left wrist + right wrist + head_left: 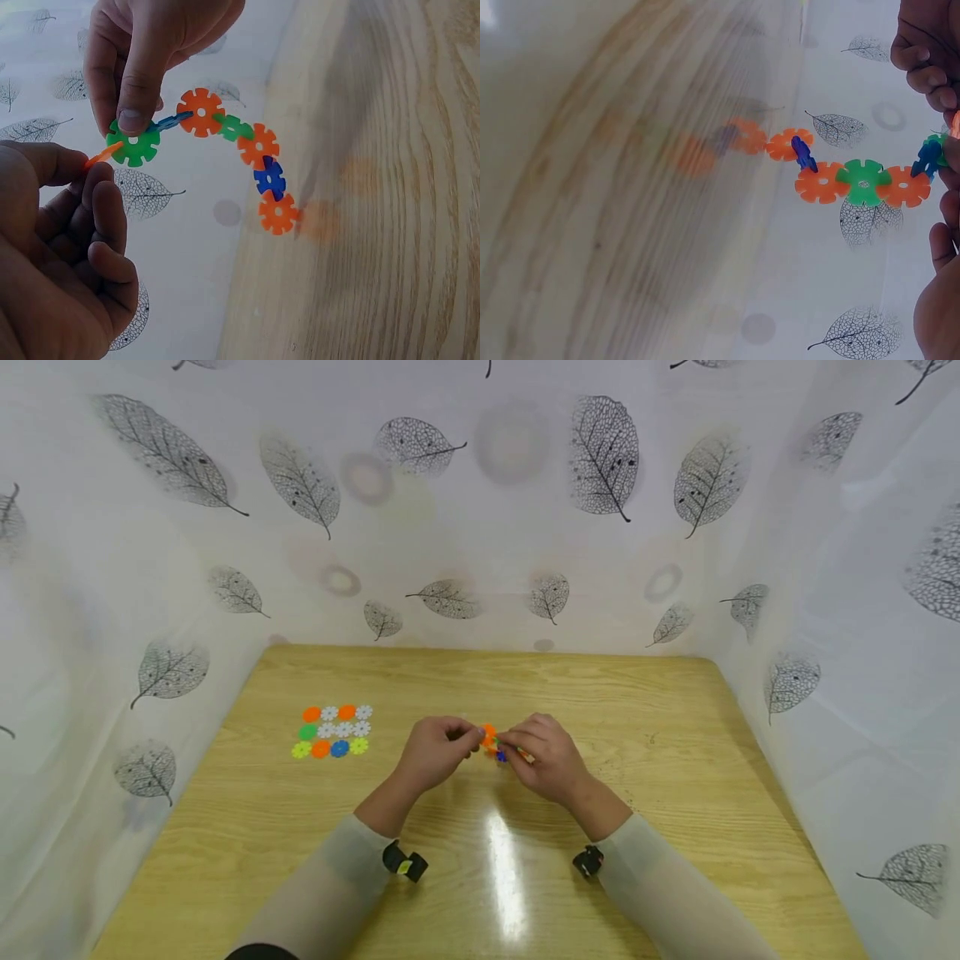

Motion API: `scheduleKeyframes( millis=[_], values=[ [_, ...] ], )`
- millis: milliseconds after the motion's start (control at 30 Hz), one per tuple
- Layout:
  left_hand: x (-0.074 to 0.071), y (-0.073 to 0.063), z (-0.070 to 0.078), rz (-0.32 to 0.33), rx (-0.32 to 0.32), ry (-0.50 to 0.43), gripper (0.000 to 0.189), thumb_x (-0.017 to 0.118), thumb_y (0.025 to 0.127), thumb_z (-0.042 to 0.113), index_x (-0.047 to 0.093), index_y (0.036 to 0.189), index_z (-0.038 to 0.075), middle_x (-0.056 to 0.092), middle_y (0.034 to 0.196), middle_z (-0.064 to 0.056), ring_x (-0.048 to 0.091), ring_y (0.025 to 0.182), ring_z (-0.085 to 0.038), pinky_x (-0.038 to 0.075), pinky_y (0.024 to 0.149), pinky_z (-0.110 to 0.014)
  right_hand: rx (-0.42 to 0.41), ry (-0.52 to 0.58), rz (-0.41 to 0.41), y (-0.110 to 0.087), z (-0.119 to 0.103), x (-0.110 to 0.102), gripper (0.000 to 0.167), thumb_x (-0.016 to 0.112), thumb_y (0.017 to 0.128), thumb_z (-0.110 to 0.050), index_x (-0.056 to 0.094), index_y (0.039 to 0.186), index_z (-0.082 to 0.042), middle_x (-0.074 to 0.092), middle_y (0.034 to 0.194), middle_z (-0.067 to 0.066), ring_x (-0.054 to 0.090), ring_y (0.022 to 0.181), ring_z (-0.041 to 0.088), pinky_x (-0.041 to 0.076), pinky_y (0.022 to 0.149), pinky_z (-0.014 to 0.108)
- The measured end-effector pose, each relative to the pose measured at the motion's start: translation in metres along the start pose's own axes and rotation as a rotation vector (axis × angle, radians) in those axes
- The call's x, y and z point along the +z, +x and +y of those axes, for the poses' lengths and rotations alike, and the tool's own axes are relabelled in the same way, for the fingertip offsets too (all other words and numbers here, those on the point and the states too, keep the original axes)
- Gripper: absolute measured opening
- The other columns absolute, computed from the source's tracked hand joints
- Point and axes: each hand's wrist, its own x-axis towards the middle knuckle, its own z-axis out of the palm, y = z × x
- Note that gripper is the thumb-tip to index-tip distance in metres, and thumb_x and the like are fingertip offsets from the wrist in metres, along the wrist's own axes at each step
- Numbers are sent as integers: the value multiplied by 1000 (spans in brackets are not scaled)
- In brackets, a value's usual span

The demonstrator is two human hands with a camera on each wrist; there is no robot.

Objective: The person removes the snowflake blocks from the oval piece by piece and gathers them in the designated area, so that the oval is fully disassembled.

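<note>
Between thumb and finger, my left hand [435, 752] pinches an orange notched disc [105, 154], seen edge-on in the left wrist view. My right hand [552, 762] pinches a green snowflake disc [136, 147] at one end of a linked chain. The orange disc meets the green disc's rim; how deep it sits in a slot I cannot tell. From the green disc the chain runs through a blue disc [171, 122], an orange disc [200, 112], another green one [864, 182], more orange, a dark blue one [270, 179] and an orange end disc [277, 213], hanging in a curve.
Loose discs lie in rows at the left of the wooden table [247, 827]: white ones [343, 729], orange ones [321, 749], yellow-green ones [359, 746], a green one [308, 732] and a blue one [340, 748]. Leaf-patterned cloth [480, 543] encloses the table's back and sides.
</note>
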Motion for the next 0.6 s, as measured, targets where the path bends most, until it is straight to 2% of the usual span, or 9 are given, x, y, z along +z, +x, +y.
scheduleKeyframes(
  millis=[100, 300, 500, 600],
  values=[
    [1, 2, -1, 19, 21, 19, 25, 68, 101, 31, 81, 91, 11, 72, 79, 3, 68, 76, -32, 55, 61, -37, 11, -5, -7, 1, 1, 0, 27, 87, 73, 3, 80, 99, -2, 75, 90, 4, 66, 76, 20, 52, 69, 38],
    [2, 2, 1, 62, 58, 65, 23, 69, 101, 31, 81, 90, 15, 71, 76, 5, 63, 64, -18, 52, 57, -36, 22, -16, -14, 3, 1, 0, 18, 85, 80, 1, 79, 97, -2, 72, 87, 4, 64, 74, 20, 50, 67, 37],
    [3, 3, 0, 102, 75, 100, 22, 68, 101, 30, 82, 88, 18, 71, 74, 9, 60, 58, -18, 52, 56, -36, 40, -17, -23, 4, 1, 0, 14, 83, 83, 0, 79, 96, -2, 72, 87, 4, 64, 75, 20, 51, 67, 37],
    [4, 3, 0, 113, 85, 104, 21, 69, 100, 29, 82, 88, 17, 73, 75, 6, 62, 60, -18, 53, 58, -36, 37, -14, -19, 5, 1, 0, 13, 82, 83, 0, 79, 96, -1, 72, 87, 4, 63, 75, 20, 51, 67, 36]
  ],
)
